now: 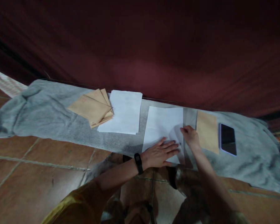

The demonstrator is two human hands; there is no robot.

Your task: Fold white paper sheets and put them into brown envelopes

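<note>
A white sheet of paper (163, 121) lies in front of me on a grey cloth. My left hand (162, 153), with a dark band on its wrist, rests flat on the lower part of the sheet, fingers spread. At the sheet's right edge, my right hand (191, 137) is closed, thumb and fingers pinched on the paper. Beside that hand, to its right, lies a single brown envelope (207, 132). Left of the sheet sits a stack of white paper (126, 112), partly under several fanned-out brown envelopes (91, 107).
A phone (228, 139) lies on the grey cloth (49, 115) right of the single envelope. Behind the cloth rises a dark red surface (140, 71). My legs and the tiled floor (37, 174) are below the near edge.
</note>
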